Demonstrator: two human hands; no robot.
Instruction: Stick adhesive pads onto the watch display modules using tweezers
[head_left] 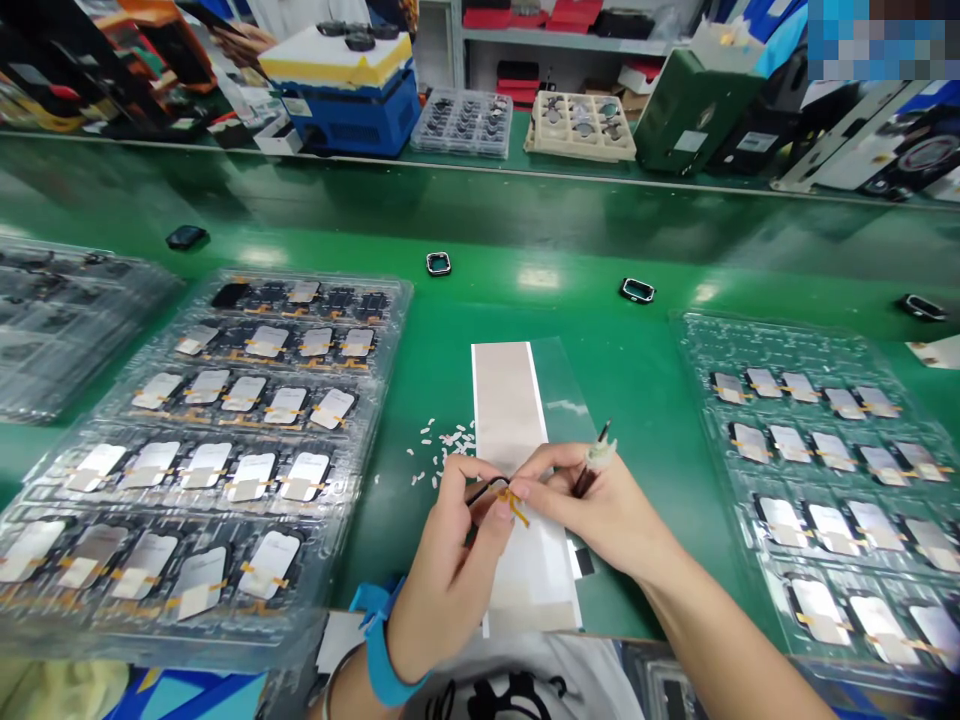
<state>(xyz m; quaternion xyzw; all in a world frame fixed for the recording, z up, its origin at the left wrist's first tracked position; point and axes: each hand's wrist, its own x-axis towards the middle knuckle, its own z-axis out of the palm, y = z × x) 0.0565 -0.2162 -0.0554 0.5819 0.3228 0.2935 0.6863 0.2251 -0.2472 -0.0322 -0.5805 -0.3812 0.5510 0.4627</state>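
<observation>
Over the long beige-and-white strip sheet point(506, 390), my left hand point(461, 550) pinches a small dark-edged display part with an orange flex cable point(516, 508). My right hand point(577, 495) has its thumb and forefinger at the same part's upper right edge. Tucked in that hand is a slim dark-tipped tool point(600, 450) with a pale wrapping; its exact kind is hard to tell. Small white pieces point(454, 440) lie scattered left of the sheet. Fingers hide much of the display part.
A clear tray of silvery display parts point(247, 480) stands at left, and a similar tray point(832, 450) at right. Small dark frames point(439, 263) lie across the back of the green bench. A shelf behind holds a blue machine point(352, 110) and a compartment tray point(581, 125).
</observation>
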